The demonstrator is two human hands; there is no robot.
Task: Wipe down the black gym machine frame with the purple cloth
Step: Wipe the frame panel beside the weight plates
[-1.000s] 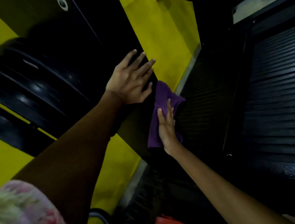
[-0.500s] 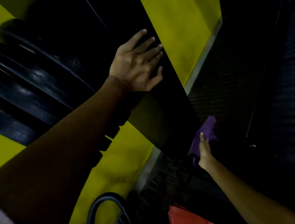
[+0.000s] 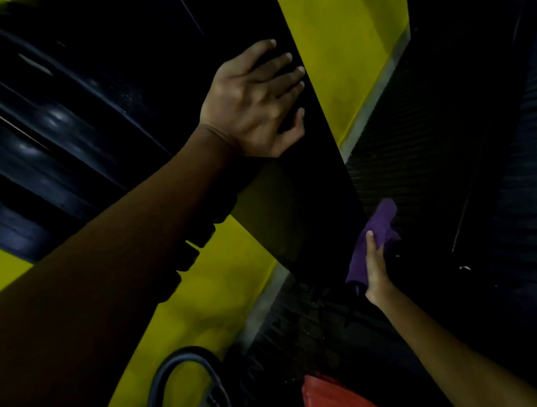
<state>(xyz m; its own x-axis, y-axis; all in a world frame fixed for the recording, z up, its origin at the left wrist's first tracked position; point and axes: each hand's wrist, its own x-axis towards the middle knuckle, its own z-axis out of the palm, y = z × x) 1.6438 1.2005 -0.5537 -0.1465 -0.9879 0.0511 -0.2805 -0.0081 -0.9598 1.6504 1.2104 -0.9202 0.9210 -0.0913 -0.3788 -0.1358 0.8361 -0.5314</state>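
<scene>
The black gym machine frame (image 3: 320,197) runs as a broad dark upright from the top of the view down to the floor. My left hand (image 3: 255,103) lies flat on its upper part, fingers spread and straight. Low on the frame's right edge, my right hand (image 3: 375,271) presses the purple cloth (image 3: 375,234) against the metal with straight fingers. The cloth bunches above and to the left of my fingers; part of it is hidden under my hand.
Black weight plates (image 3: 25,138) are stacked at the left against a yellow wall (image 3: 342,42). A ribbed black floor mat (image 3: 510,173) fills the right. A red object (image 3: 339,404) and a black curved handle (image 3: 181,383) sit near the bottom edge.
My right hand has slid the purple cloth down the frame from mid-height to its lower end. My left hand stayed flat on the upper frame as the view tilted down.
</scene>
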